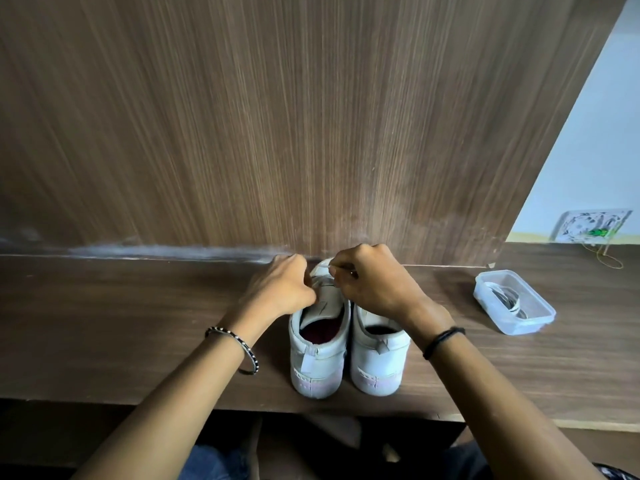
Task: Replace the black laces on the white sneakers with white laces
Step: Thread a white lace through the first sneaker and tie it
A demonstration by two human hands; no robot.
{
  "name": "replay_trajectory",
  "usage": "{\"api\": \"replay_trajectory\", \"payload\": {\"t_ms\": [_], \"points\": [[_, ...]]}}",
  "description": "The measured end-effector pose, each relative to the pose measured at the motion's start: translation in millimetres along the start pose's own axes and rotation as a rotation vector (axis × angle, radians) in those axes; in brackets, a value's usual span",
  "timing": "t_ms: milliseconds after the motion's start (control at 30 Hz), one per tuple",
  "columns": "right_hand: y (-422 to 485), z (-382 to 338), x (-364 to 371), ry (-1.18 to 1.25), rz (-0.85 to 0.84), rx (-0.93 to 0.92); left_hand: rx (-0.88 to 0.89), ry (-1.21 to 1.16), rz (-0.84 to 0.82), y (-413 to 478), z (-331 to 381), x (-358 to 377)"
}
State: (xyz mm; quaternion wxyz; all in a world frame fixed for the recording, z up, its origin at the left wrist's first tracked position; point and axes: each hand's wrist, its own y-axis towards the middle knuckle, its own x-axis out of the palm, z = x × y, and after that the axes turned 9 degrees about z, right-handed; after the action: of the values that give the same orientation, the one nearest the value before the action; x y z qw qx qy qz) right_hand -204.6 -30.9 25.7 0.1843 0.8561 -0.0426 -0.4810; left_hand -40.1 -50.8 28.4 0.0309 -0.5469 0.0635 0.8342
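As your right hand (370, 282) pinches the lace (324, 268) at the left sneaker's (318, 358) toe, with your left hand's (284, 289) grip unclear, pull evenly.

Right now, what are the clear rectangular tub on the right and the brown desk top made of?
Clear rectangular tub: probably plastic, glossy, translucent; coiled laces show through. Brown desk top: likely wood-grain laminate, matte; fine straight streaks, possibly veneer.
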Motion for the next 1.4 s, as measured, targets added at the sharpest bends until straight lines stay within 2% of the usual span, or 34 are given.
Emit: {"api": "replay_trajectory", "payload": {"t_ms": [200, 267, 333, 500, 600, 700, 967, 1167, 1400], "points": [[1, -6, 6, -0.061, -0.068, 0.086, 0.016, 0.113, 0.164, 0, 8, 18], [1, -6, 7, -0.079, -0.051, 0.103, -0.023, 0.067, 0.185, 7, 1, 19], [2, -7, 7, -0.111, -0.042, 0.11, -0.076, -0.072, 0.144, 14, -10, 18], [4, -7, 8, -0.117, -0.039, 0.147, -0.074, -0.454, -0.022, 19, -34, 11], [4, -8, 9, -0.098, -0.036, 0.176, -0.089, -0.479, -0.16, 17, -34, 1], [3, -10, 12, -0.111, -0.038, 0.204, -0.122, -0.481, -0.222, 17, -33, -6], [5, -13, 18, -0.083, -0.021, 0.296, -0.226, -0.584, -0.187, 18, -36, -3], [12, -12, 24, -0.024, 0.023, 0.218, -0.235, -0.624, -0.181, 17, -37, -4], [13, -17, 25, -0.068, 0.008, 0.173, -0.242, -0.679, -0.158, 13, -36, -4]]}}
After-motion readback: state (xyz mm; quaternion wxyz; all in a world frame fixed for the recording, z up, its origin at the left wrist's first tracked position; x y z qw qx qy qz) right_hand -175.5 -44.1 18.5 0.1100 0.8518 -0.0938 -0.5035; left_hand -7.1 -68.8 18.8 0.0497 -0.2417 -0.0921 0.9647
